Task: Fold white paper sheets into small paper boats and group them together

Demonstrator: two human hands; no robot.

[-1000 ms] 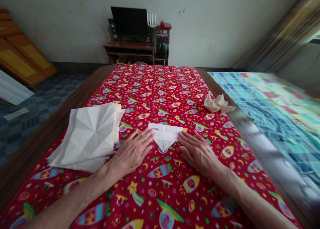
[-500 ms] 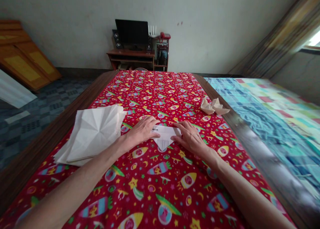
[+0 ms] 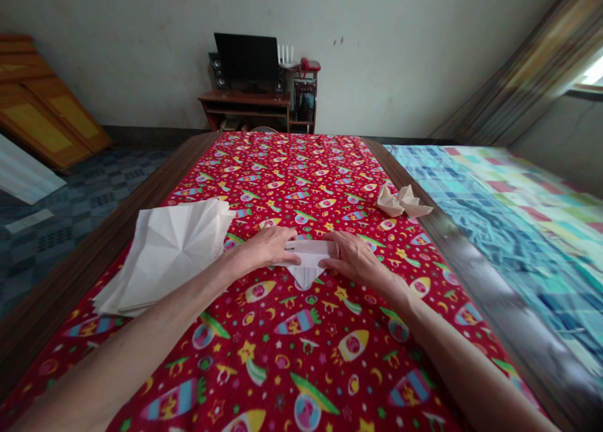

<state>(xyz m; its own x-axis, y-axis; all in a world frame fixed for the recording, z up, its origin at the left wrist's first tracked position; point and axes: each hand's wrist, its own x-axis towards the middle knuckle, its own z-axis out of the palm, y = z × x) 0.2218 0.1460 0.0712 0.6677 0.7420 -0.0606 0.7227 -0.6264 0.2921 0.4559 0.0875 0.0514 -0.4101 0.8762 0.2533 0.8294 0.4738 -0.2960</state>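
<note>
A small folded sheet of white paper (image 3: pixel 308 254) lies in front of me, its pointed lower end toward me and a short dark printed mark near its left side. My left hand (image 3: pixel 270 247) grips its left end, thumb on the paper and fingers behind the top edge. At the right end, my right hand (image 3: pixel 353 254) pinches it the same way. Both palms hide the outer ends of the paper. Left of my left forearm rests a stack of creased white paper (image 3: pixel 176 247). Folded paper shapes (image 3: pixel 402 201) with pointed tips stand to the right.
A red cloth (image 3: pixel 301 331) printed with rockets and stars covers the wooden table (image 3: pixel 436 256). Beyond its far end stands a desk (image 3: pixel 245 99) with a monitor (image 3: pixel 247 58). A bed with a checked cover (image 3: pixel 471 218) lies along the right side.
The upper edge of the paper is lifted and turned toward me, and the hands have curled closer around its ends. The view has shifted slightly.
</note>
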